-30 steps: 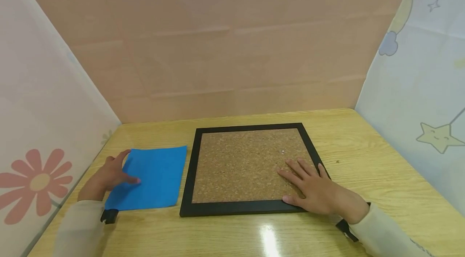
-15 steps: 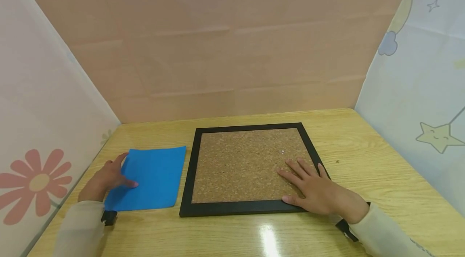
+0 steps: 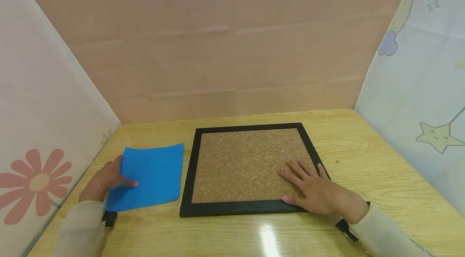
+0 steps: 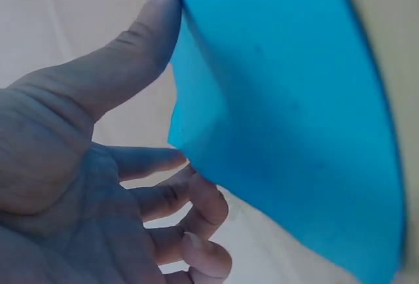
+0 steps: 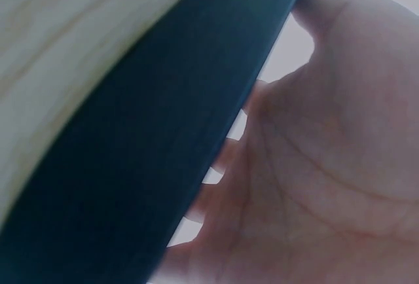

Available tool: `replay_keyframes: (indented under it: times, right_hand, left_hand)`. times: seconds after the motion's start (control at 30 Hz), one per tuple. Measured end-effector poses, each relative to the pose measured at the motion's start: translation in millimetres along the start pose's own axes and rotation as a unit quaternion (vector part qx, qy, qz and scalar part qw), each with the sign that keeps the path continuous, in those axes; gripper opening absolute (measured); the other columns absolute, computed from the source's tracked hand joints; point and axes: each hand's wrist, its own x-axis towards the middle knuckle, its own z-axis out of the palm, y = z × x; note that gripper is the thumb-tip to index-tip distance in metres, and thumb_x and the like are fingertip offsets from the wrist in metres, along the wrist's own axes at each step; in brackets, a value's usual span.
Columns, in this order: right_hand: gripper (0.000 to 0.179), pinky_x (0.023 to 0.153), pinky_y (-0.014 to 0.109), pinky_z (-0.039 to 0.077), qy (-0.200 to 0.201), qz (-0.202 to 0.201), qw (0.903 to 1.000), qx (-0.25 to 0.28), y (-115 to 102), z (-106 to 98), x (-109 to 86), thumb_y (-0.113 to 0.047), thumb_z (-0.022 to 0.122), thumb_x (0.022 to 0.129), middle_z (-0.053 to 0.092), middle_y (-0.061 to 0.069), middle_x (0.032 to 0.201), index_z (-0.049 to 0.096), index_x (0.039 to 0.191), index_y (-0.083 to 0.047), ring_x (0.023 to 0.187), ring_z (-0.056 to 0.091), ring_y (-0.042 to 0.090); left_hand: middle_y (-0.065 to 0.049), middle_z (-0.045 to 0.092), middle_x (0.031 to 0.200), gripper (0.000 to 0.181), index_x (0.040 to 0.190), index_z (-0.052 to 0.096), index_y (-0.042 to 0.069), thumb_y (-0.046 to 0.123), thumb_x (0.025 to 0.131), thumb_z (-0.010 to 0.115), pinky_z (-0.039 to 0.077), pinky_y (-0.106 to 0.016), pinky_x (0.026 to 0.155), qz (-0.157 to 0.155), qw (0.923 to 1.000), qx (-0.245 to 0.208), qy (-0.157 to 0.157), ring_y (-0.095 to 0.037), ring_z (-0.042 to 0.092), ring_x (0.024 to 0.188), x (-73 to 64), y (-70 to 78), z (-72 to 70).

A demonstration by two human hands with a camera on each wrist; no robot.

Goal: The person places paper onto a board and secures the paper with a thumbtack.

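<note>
On the left of the table lies a square blue sheet (image 3: pixel 154 174), thin and slightly bowed; whether it is paper or felt I cannot tell. My left hand (image 3: pixel 109 176) pinches its left side, the thumb (image 4: pixel 141 45) on top and the curled fingers (image 4: pixel 206 205) at the edge. In the left wrist view the sheet (image 4: pixel 294 120) bulges up off the table. My right hand (image 3: pixel 316 192) rests with spread, straight fingers on the near right corner of a cork board (image 3: pixel 247 164) in a black frame (image 5: pixel 131 127). The thumb presses the frame's near side.
Both things lie on a wood-grain table (image 3: pixel 203 237). A plain tan backdrop (image 3: pixel 232 47) stands behind it. Patterned panels close the sides, one with a red flower (image 3: pixel 40 182), the other with a yellow star (image 3: pixel 437 134). A small shiny mark (image 3: pixel 281 151) shows on the cork.
My left fingers have closed onto the blue sheet's left side. The sheet has shifted a little to the left and bowed, its far edge slightly raised. My right hand and the board stay still.
</note>
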Motion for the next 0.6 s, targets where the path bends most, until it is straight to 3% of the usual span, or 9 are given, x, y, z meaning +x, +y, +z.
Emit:
replay_keyframes:
  times: [0.13, 0.27, 0.4, 0.6]
  right_hand:
    - [0.071, 0.106, 0.082, 0.008, -0.001, 0.000, 1.0000, -0.001, -0.4, -0.2, -0.1, -0.067, 0.044, 0.096, 0.021, 0.012, 0.167, 0.033, 0.156, -0.031, 0.151, 0.016, 0.047]
    - [0.071, 0.106, 0.083, 0.008, -0.002, 0.000, 1.0000, -0.003, -0.4, -0.2, -0.1, -0.068, 0.043, 0.096, 0.021, 0.012, 0.167, 0.033, 0.156, -0.031, 0.151, 0.017, 0.047]
    - [0.072, 0.106, 0.082, 0.009, 0.000, 0.000, 1.0000, -0.006, 0.0, 0.1, -0.4, -0.068, 0.043, 0.096, 0.021, 0.012, 0.167, 0.033, 0.156, -0.031, 0.151, 0.017, 0.047]
    - [0.072, 0.106, 0.082, 0.009, -0.001, 0.002, 1.0000, -0.007, 0.5, 0.3, -0.6, -0.069, 0.042, 0.096, 0.020, 0.012, 0.167, 0.033, 0.156, -0.031, 0.151, 0.017, 0.047]
  left_hand:
    - [-0.051, 0.022, 0.141, 0.123, 0.148, 0.003, -0.021, 0.043, 0.079, 0.083, 0.035, -0.073, 0.102, -0.005, 0.9999, -0.004, -0.008, -0.069, 0.030, 0.128, 0.7, -0.1, -1.0]
    - [-0.051, 0.026, 0.140, 0.112, 0.146, 0.009, -0.022, 0.035, 0.083, 0.081, 0.037, -0.072, 0.101, -0.024, 0.9996, 0.002, 0.011, -0.068, 0.033, 0.127, 2.0, -2.1, -1.0]
    - [-0.047, 0.037, 0.137, 0.086, 0.144, 0.026, -0.019, 0.022, 0.087, 0.076, 0.042, -0.069, 0.096, -0.028, 0.9987, 0.009, 0.041, -0.064, 0.041, 0.123, 4.4, -5.2, -1.3]
    - [-0.043, 0.051, 0.124, 0.051, 0.127, 0.046, -0.022, 0.012, 0.094, 0.063, 0.050, -0.062, 0.087, -0.005, 0.9973, 0.017, 0.072, -0.057, 0.054, 0.108, 6.5, -6.0, -3.3]
